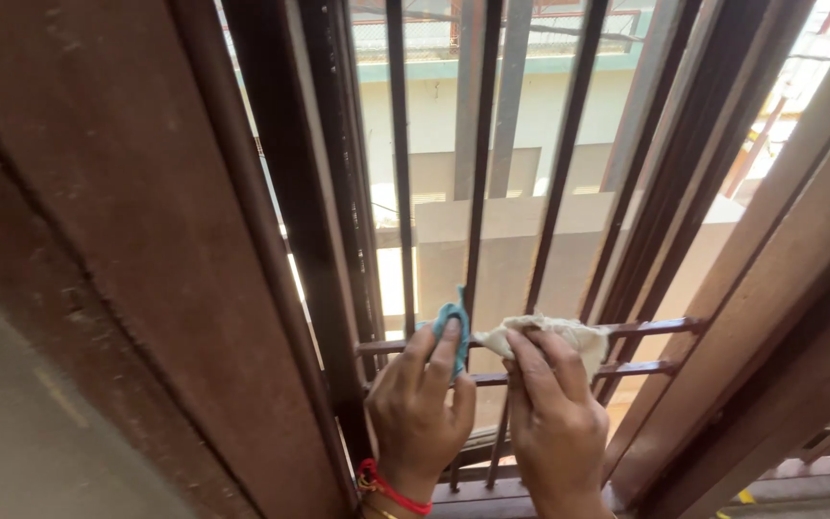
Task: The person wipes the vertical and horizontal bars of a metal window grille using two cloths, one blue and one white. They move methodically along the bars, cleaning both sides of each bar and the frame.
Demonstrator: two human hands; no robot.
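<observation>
My left hand (418, 404), with a red thread band at the wrist, presses a small teal cloth (451, 327) against a vertical bar of the brown window grille (530, 240). My right hand (554, 413) grips a crumpled cream rag (554, 334) and holds it on the upper horizontal bar (655, 328) of the grille. Both hands sit side by side, almost touching, low in the window opening.
A thick brown wooden frame (146, 240) fills the left side, and another frame post (780, 288) slants on the right. Several dark vertical bars run upward. Beyond them stands a pale building wall (521, 125) with a green edge in bright daylight.
</observation>
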